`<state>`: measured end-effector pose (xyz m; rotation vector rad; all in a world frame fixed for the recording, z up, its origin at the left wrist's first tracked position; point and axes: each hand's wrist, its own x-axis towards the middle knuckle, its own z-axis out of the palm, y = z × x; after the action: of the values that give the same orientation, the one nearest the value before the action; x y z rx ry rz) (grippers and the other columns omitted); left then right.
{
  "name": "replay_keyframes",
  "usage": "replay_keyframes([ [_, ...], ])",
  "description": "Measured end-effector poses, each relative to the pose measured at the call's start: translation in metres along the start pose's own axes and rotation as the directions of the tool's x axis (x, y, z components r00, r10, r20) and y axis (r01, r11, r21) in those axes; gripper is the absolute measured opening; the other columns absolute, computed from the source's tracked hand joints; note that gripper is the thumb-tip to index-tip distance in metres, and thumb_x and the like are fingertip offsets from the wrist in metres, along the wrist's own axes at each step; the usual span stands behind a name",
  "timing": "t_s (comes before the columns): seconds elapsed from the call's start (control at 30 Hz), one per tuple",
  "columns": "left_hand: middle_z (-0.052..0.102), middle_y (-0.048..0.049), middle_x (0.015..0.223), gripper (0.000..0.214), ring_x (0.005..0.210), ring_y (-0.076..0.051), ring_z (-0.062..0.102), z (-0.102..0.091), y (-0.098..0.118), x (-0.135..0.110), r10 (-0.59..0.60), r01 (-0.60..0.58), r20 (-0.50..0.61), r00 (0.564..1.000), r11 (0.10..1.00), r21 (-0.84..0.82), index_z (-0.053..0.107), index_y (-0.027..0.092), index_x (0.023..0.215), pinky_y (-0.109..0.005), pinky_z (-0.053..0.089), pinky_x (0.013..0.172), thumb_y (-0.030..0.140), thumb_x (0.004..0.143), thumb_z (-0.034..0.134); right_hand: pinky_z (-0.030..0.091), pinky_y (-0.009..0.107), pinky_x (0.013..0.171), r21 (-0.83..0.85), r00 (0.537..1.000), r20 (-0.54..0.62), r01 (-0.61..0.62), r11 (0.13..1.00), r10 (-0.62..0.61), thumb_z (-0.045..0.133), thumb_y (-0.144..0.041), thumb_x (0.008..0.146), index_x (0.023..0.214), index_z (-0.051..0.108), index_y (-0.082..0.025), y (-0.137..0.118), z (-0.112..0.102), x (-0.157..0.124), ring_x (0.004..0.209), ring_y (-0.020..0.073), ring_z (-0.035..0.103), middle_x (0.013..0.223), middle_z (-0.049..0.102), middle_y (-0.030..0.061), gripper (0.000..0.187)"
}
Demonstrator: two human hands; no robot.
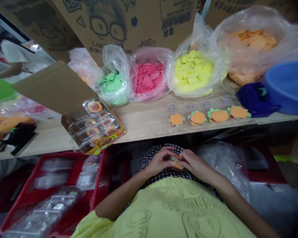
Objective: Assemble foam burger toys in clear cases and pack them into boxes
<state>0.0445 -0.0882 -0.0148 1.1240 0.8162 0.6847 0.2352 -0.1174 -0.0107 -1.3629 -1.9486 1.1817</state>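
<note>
Over my lap, below the bench edge, my left hand [161, 161] and my right hand [190, 161] both grip a small toy burger [176, 164]. Its orange and green layers show between the fingertips, which partly cover it. On the bench in front lie several toy burgers [198, 118] in a row, orange tops up with green, red and yellow edges, in clear plastic shells. To the left, an open cardboard display box [105, 140] holds several packed burgers in clear cases [94, 106].
Along the back stand plastic bags of green pieces [111, 82], red pieces [149, 77], yellow pieces [193, 71] and orange pieces [257, 39]. A blue basin [288, 87] and a dark blue object [257, 99] sit right. Below left, a red crate [99, 185] holds clear cases.
</note>
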Motion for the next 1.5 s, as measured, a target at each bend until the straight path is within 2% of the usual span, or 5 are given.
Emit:
replay_keyframes([
  [0.53, 0.054, -0.0043, 0.078, 0.01, 0.078, -0.016, 0.05, 0.008, -0.026, 0.014, 0.079, -0.046, -0.138, 0.987, 0.972, 0.23, 0.071, 0.023, 0.071, -0.027, 0.039, 0.074, 0.029, 0.07, 0.064, 0.038, 0.032, 0.069, -0.076, 1.0, 0.009, -0.028, 0.997, 0.029, 0.037, -0.029, 0.087, 0.075, 0.053, -0.019, 0.022, 0.022, -0.006, 0.077, 0.0197, 0.047, 0.078, 0.05, 0.0051, 0.022],
  [1.13, 0.059, -0.0056, 0.102, 0.063, 0.094, -0.021, 0.053, 0.0, 0.003, 0.047, -0.055, -0.079, 0.246, 0.968, 0.86, 0.504, 0.058, 0.02, 0.104, -0.031, 0.039, 0.084, 0.032, 0.046, 0.078, 0.039, 0.029, 0.071, 0.096, 0.954, -0.291, -0.046, 0.994, 0.073, 0.042, -0.031, 0.088, 0.075, 0.052, -0.021, 0.035, -0.002, -0.011, 0.078, 0.0165, 0.049, 0.077, 0.051, 0.0022, 0.019],
  [1.23, 0.059, -0.0058, 0.101, 0.064, 0.089, -0.021, 0.055, 0.001, 0.02, 0.048, -0.065, -0.012, 0.162, 0.985, 0.901, 0.434, 0.056, 0.02, 0.107, -0.03, 0.041, 0.079, 0.031, 0.048, 0.078, 0.04, 0.028, 0.07, 0.124, 0.772, -0.617, -0.094, 0.988, 0.151, 0.042, -0.035, 0.087, 0.081, 0.053, -0.02, 0.048, -0.049, -0.012, 0.074, 0.0157, 0.049, 0.076, 0.051, 0.0014, 0.019],
  [1.4, 0.062, -0.0043, 0.086, 0.058, 0.076, -0.018, 0.057, -0.001, 0.046, 0.051, -0.148, 0.147, 0.017, 0.989, 0.987, 0.07, 0.051, 0.017, 0.105, -0.028, 0.045, 0.068, 0.027, 0.053, 0.076, 0.04, 0.03, 0.075, 0.086, 0.167, -0.974, -0.342, 0.936, 0.151, 0.042, -0.039, 0.082, 0.094, 0.053, -0.017, 0.091, -0.167, -0.021, 0.079, 0.0166, 0.05, 0.086, 0.055, 0.0043, 0.028],
  [1.5, 0.063, -0.0046, 0.087, 0.051, 0.076, -0.019, 0.058, -0.001, 0.058, 0.053, -0.15, 0.145, -0.058, 0.987, 0.986, -0.077, 0.053, 0.017, 0.101, -0.029, 0.046, 0.069, 0.028, 0.055, 0.074, 0.037, 0.035, 0.081, 0.11, 0.066, -0.986, -0.431, 0.896, 0.153, 0.043, -0.037, 0.077, 0.089, 0.058, -0.014, 0.116, -0.217, -0.02, 0.084, 0.0205, 0.048, 0.084, 0.055, 0.0085, 0.03],
])
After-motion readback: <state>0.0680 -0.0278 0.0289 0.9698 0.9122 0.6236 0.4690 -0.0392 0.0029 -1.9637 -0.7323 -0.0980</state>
